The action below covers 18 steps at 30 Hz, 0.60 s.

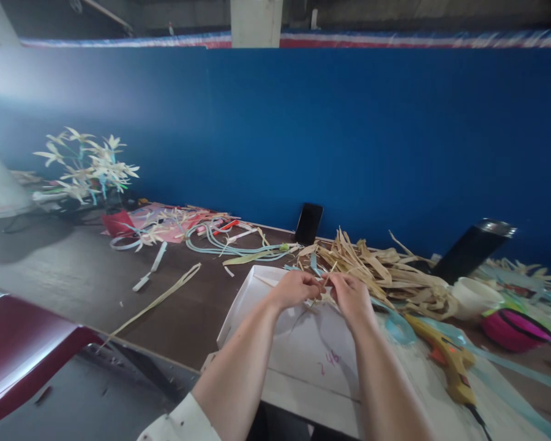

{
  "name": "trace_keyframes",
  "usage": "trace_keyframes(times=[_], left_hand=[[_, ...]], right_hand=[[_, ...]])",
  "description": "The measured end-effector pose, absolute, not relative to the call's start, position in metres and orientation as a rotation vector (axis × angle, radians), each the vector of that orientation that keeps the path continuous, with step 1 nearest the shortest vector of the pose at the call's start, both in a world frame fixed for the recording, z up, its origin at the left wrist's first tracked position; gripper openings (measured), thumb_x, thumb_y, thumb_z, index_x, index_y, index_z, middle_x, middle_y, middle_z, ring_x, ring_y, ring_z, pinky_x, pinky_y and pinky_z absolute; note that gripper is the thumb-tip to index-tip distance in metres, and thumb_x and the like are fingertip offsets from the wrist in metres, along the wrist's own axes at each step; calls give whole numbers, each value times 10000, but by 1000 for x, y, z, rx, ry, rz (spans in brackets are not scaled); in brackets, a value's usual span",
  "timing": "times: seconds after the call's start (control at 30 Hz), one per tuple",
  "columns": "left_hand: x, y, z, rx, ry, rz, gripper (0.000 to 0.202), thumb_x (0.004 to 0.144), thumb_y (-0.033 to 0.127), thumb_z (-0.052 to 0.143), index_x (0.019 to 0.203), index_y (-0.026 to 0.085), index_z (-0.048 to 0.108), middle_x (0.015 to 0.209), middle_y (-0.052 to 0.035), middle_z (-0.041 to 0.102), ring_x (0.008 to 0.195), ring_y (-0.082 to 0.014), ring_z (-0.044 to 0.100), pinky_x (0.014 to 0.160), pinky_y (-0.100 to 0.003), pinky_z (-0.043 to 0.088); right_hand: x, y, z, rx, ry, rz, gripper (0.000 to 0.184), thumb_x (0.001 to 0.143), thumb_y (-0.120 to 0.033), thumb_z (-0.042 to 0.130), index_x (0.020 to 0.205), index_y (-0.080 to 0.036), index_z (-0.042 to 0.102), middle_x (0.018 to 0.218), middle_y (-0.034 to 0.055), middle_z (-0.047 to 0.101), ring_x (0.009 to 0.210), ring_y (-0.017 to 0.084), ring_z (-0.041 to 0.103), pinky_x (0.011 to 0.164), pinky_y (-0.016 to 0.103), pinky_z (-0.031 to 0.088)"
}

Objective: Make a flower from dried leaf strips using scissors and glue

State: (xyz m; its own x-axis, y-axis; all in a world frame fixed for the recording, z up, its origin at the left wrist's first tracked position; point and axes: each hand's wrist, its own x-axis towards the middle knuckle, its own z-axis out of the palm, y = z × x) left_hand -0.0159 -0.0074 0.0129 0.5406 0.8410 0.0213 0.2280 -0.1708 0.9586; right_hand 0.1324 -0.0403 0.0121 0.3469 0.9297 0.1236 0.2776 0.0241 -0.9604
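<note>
Above a white board [298,361], my left hand [298,289] and my right hand [349,295] meet with bent fingers. Between the fingertips is a small, pale strip of dried husk [329,275], its upper end sticking up; the fingers hide most of it. Both hands pinch closed on it. Under them on the board lie pale husk bits, too blurred to make out well. Dried husk leaves [371,263] are heaped just beyond my right hand.
A yellow glue gun [445,355], white cup [475,298], pink pouch [514,331] and black tumbler [471,251] stand or lie at right. A phone [308,223] leans on the blue partition [275,135]. Left are husk flowers [96,165], pale-blue cords [220,248] and a chair [27,355].
</note>
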Motion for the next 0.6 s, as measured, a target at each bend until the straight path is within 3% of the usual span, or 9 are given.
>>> trace_keyframes(times=[0.17, 0.43, 0.6], left_hand=[[-15, -8, 12, 1688, 909, 707, 195, 641, 234, 539, 746, 149, 680, 686, -16, 644, 625, -113, 546, 563, -200, 399], [-16, -9, 15, 1629, 898, 712, 293, 667, 406, 572, 745, 143, 677, 715, -33, 638, 620, -107, 527, 535, -200, 383], [-19, -5, 14, 1554, 959, 868, 378, 673, 494, 568, 769, 142, 663, 730, -39, 632, 616, -99, 510, 532, -205, 365]], right_hand=[[128, -41, 13, -1463, -968, 873, 312, 651, -336, 538, 797, -101, 683, 435, -17, 468, 358, 75, 280, 346, 215, 167], [131, -39, 7, -1304, -1015, 915, 328, 653, -385, 590, 835, -120, 658, 686, 46, 604, 437, 73, 379, 373, 192, 230], [130, -41, 11, -1232, -964, 966, 359, 640, -411, 622, 864, -132, 645, 625, 16, 579, 415, 61, 356, 373, 192, 210]])
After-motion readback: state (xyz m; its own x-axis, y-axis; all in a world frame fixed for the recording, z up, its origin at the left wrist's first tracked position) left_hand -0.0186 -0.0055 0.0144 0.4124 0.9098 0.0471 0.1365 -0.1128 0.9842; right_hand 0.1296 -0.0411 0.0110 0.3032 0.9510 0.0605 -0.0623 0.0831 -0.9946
